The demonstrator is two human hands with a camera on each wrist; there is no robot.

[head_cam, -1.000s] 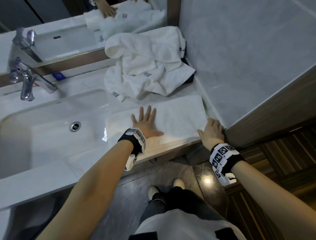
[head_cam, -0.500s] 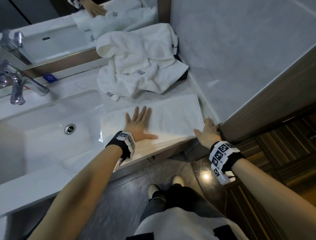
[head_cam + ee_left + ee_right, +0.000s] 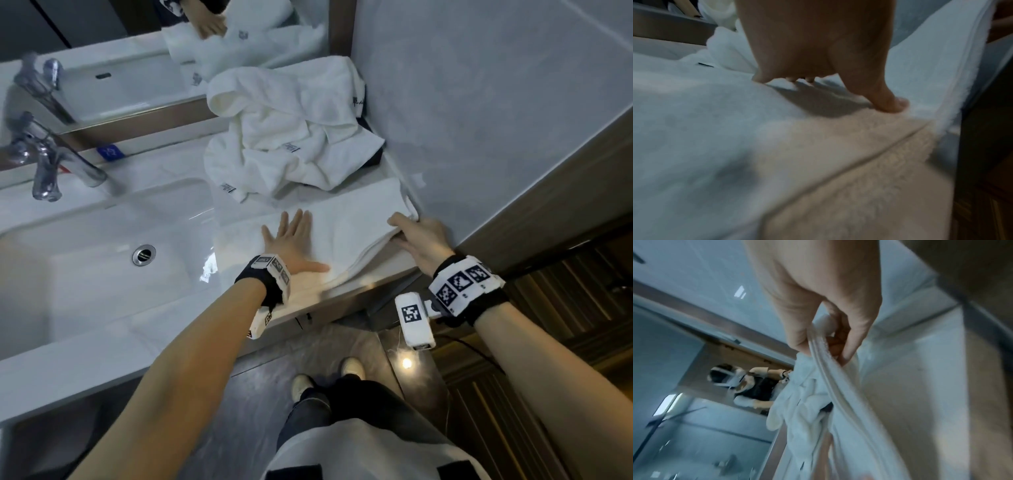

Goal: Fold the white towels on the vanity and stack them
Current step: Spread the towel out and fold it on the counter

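Head view: flat-fingered left hand [image 3: 291,245] anchors the folded towel [image 3: 349,222] while the right hand [image 3: 419,240] pinches its end, likely for folding over.

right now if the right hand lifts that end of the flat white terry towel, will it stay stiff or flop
Probably flop: the flat white terry towel already sags in layers from the right hand. Likely light, since a pinch raises it. The left hand pressing flat should limit sliding.

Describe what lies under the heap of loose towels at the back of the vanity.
Under the heap a dark object shows at its right edge, against the wall. What it is cannot be told; the towels cover most of it. Elsewhere only the counter shows around the heap.
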